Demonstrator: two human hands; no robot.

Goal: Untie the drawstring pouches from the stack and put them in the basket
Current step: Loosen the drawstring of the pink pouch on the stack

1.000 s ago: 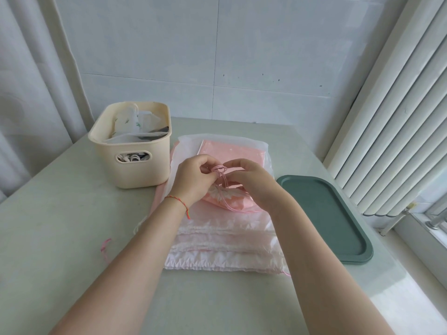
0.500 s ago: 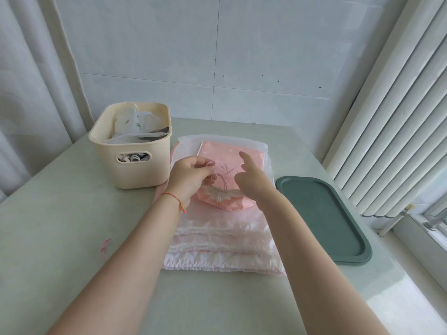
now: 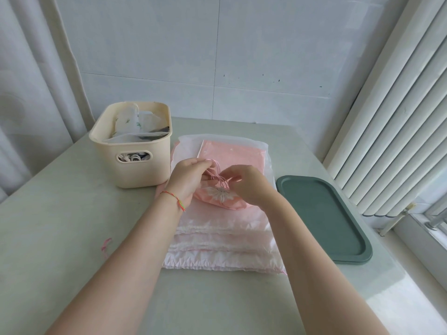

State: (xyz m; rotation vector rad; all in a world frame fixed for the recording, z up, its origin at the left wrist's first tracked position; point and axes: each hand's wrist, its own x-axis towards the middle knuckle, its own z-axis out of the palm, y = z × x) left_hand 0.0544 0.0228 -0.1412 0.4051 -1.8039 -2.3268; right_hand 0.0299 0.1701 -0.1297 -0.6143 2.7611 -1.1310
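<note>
A small pink drawstring pouch with a pale flower motif is seen lying on top of the stack of pouches, which rests on the tabletop between the cream basket on the left and a dark green tray on the right. The pouch's gathered neck is turned up and away from the person, and its pink drawstring is drawn out from that neck toward the upper left.

The left hand is curled, and the cord's looped end is pinched at its fingertips. The right hand is curled too, its fingertips set at the knot just beside the neck — whether the cord is actually pinched there cannot be told.

The cord's line runs from the right hand up to the left, so the untying is judged to turn on the two being pulled apart along it. The basket lies just beyond the left hand — the nearer one for the drop — and already holds other pouches.
</note>
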